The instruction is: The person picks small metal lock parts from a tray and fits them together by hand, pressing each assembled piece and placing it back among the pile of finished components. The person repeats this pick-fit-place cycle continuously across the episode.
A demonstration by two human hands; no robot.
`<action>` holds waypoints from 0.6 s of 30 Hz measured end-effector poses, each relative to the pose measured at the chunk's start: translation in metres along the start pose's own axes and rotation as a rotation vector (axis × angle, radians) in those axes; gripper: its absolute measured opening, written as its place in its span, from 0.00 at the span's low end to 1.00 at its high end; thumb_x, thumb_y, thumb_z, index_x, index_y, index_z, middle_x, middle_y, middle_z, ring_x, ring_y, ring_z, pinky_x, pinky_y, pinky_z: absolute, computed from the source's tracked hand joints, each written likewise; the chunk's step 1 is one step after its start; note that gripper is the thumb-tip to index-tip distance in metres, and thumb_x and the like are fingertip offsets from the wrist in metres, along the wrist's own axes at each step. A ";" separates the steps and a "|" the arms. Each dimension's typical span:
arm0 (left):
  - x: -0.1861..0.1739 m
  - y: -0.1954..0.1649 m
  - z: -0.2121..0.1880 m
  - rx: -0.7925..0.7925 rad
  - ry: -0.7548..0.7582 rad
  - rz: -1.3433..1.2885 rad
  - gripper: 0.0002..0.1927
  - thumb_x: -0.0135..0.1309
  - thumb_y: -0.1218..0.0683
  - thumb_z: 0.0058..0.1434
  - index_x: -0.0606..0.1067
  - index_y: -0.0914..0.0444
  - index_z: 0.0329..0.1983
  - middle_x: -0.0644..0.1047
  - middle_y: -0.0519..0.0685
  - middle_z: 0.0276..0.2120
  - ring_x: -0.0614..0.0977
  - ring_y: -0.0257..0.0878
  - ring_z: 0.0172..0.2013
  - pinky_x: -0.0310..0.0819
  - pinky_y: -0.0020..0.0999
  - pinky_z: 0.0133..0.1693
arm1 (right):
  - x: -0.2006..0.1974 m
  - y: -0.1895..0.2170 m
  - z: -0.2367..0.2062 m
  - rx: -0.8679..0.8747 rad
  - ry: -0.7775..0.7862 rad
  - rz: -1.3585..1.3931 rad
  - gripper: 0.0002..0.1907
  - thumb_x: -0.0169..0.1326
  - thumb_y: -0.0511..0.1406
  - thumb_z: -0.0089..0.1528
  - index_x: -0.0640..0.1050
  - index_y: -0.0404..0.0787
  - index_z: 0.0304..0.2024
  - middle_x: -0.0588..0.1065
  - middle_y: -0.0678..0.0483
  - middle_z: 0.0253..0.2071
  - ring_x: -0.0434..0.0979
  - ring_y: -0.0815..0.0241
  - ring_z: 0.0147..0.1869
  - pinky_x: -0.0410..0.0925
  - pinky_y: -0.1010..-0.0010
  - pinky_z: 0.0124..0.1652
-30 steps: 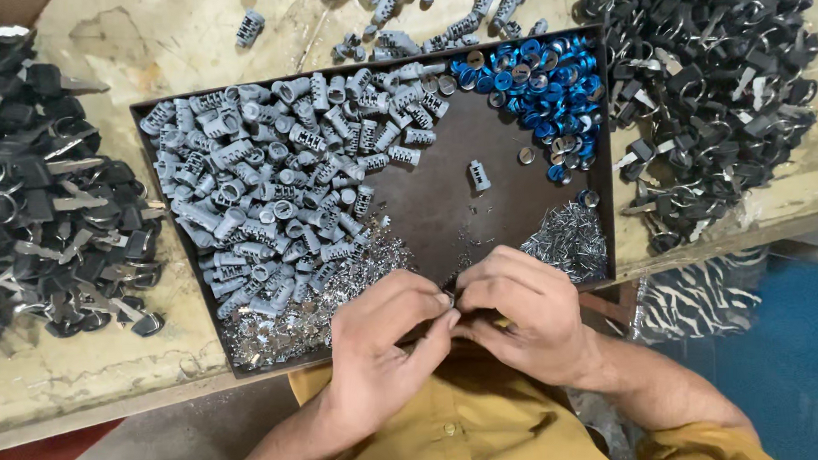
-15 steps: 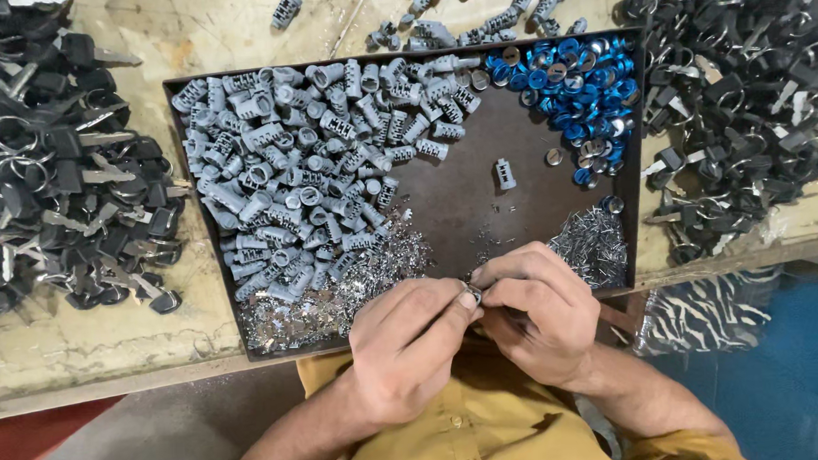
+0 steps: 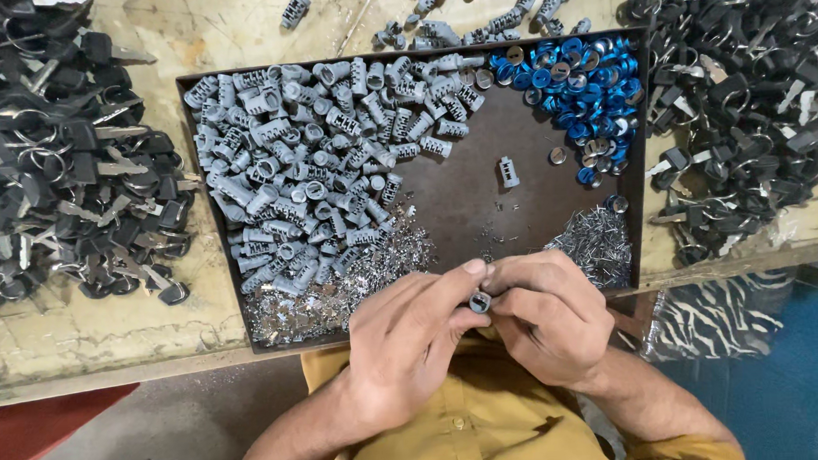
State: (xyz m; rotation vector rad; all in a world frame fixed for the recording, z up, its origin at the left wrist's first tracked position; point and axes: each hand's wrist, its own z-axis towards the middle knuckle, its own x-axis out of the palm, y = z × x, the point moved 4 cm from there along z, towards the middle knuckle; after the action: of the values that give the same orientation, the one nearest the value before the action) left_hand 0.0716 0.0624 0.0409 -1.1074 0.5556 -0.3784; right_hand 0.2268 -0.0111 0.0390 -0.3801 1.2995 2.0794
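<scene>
Pinched between the fingertips of both hands sits a small grey cylinder [image 3: 479, 301], its round end facing up; the left hand [image 3: 411, 343] closes thumb and forefinger on it from one side, and the right hand [image 3: 550, 318] curls its fingers onto it from the other, so both are clamped on the same piece. How far the part runs down between the fingers is hidden. Just beyond the fingertips lies a dark shallow tray [image 3: 467, 201], its near edge under the knuckles. On it, up and to the left of the fingers, grey ribbed cylinders [image 3: 307, 170] are heaped, with small shiny metal bits [image 3: 339, 291] just beside the left hand and another such heap [image 3: 595, 242] above the right. Blue rings [image 3: 572, 84] fill the far right corner. The tray rests on a worn, pale worktable [image 3: 113, 326]; black-headed keys [image 3: 63, 188] pile well to the left, more [image 3: 740, 110] to the right, both cut off by the frame. Both wrists bend inward above a mustard shirt [image 3: 461, 428].
</scene>
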 end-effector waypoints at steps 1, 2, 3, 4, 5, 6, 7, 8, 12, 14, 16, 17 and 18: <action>-0.002 -0.002 0.002 0.010 0.036 0.014 0.27 0.64 0.68 0.57 0.71 0.68 0.60 0.80 0.53 0.43 0.84 0.47 0.39 0.80 0.37 0.41 | -0.001 0.001 0.000 -0.007 0.003 -0.012 0.15 0.63 0.20 0.50 0.75 0.35 0.35 0.77 0.47 0.38 0.81 0.49 0.42 0.74 0.65 0.41; -0.004 -0.003 0.004 0.022 0.070 0.029 0.29 0.64 0.68 0.56 0.72 0.68 0.62 0.80 0.52 0.42 0.84 0.47 0.40 0.80 0.37 0.42 | -0.002 0.001 0.000 -0.016 0.007 -0.023 0.14 0.63 0.20 0.49 0.75 0.35 0.34 0.77 0.47 0.38 0.81 0.49 0.42 0.74 0.64 0.40; -0.004 -0.005 0.007 0.033 0.106 0.043 0.30 0.63 0.69 0.55 0.72 0.67 0.63 0.79 0.51 0.40 0.84 0.46 0.40 0.81 0.37 0.43 | -0.003 0.001 0.001 -0.014 0.014 -0.019 0.14 0.63 0.20 0.49 0.75 0.34 0.34 0.77 0.47 0.38 0.81 0.48 0.42 0.74 0.64 0.40; -0.005 -0.007 0.009 0.032 0.113 0.048 0.30 0.63 0.68 0.56 0.72 0.66 0.63 0.79 0.51 0.41 0.84 0.46 0.41 0.81 0.37 0.44 | -0.004 0.001 0.002 -0.012 0.022 -0.016 0.14 0.63 0.20 0.49 0.75 0.34 0.34 0.77 0.46 0.38 0.81 0.48 0.42 0.74 0.64 0.40; -0.005 -0.008 0.011 0.032 0.120 0.054 0.30 0.64 0.68 0.56 0.72 0.66 0.63 0.80 0.51 0.41 0.84 0.46 0.41 0.80 0.37 0.44 | -0.004 0.001 0.002 -0.011 0.030 -0.012 0.14 0.63 0.20 0.49 0.75 0.34 0.34 0.77 0.46 0.38 0.81 0.48 0.42 0.74 0.63 0.40; -0.005 -0.009 0.012 0.030 0.128 0.059 0.30 0.64 0.68 0.57 0.72 0.65 0.64 0.80 0.52 0.41 0.84 0.46 0.42 0.80 0.37 0.44 | -0.005 0.000 0.003 -0.008 0.022 -0.017 0.14 0.63 0.20 0.49 0.75 0.34 0.34 0.77 0.46 0.38 0.81 0.48 0.42 0.74 0.64 0.40; -0.005 -0.010 0.013 0.023 0.136 0.059 0.30 0.63 0.68 0.56 0.72 0.66 0.63 0.80 0.52 0.41 0.84 0.46 0.42 0.80 0.36 0.44 | -0.005 0.000 0.003 -0.006 0.014 -0.021 0.14 0.64 0.20 0.50 0.75 0.34 0.34 0.77 0.46 0.38 0.81 0.48 0.42 0.74 0.64 0.40; -0.005 -0.010 0.014 0.017 0.143 0.058 0.29 0.63 0.68 0.55 0.73 0.66 0.62 0.80 0.51 0.41 0.84 0.46 0.42 0.81 0.36 0.44 | -0.005 0.000 0.003 -0.004 0.006 -0.026 0.13 0.64 0.20 0.50 0.75 0.34 0.33 0.77 0.46 0.38 0.81 0.49 0.41 0.74 0.64 0.40; -0.005 -0.010 0.014 0.009 0.144 0.048 0.22 0.63 0.68 0.56 0.75 0.66 0.54 0.81 0.51 0.41 0.85 0.45 0.42 0.81 0.35 0.45 | -0.005 0.000 0.003 0.003 0.003 -0.025 0.13 0.65 0.20 0.51 0.75 0.33 0.34 0.77 0.46 0.38 0.82 0.50 0.42 0.75 0.66 0.40; -0.003 -0.008 0.013 0.014 0.147 0.044 0.18 0.62 0.68 0.56 0.75 0.66 0.50 0.81 0.51 0.41 0.85 0.45 0.42 0.81 0.34 0.45 | -0.006 0.001 0.003 -0.004 0.002 -0.029 0.13 0.66 0.21 0.51 0.75 0.34 0.33 0.77 0.47 0.38 0.82 0.50 0.42 0.75 0.66 0.40; -0.002 -0.007 0.012 0.039 0.129 0.048 0.16 0.61 0.69 0.56 0.75 0.67 0.47 0.81 0.51 0.41 0.85 0.45 0.42 0.82 0.35 0.45 | -0.007 0.001 0.003 0.001 0.004 -0.031 0.13 0.65 0.21 0.51 0.75 0.34 0.33 0.77 0.47 0.38 0.82 0.50 0.42 0.75 0.66 0.40; -0.001 -0.007 0.012 0.060 0.110 0.052 0.15 0.61 0.69 0.55 0.76 0.68 0.46 0.80 0.52 0.41 0.85 0.46 0.41 0.82 0.36 0.44 | -0.008 0.001 0.003 0.004 0.005 -0.033 0.13 0.65 0.21 0.51 0.75 0.34 0.33 0.77 0.47 0.38 0.82 0.50 0.42 0.75 0.65 0.40; -0.001 -0.007 0.011 0.081 0.092 0.057 0.15 0.61 0.69 0.54 0.76 0.68 0.45 0.80 0.52 0.41 0.85 0.47 0.41 0.82 0.37 0.44 | -0.008 0.001 0.004 0.008 0.004 -0.031 0.13 0.65 0.21 0.51 0.75 0.34 0.33 0.77 0.48 0.37 0.82 0.50 0.42 0.75 0.66 0.40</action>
State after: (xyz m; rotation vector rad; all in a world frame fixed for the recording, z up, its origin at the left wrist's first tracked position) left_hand 0.0774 0.0678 0.0513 -0.9977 0.6460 -0.4009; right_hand 0.2321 -0.0113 0.0461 -0.3981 1.2957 2.0484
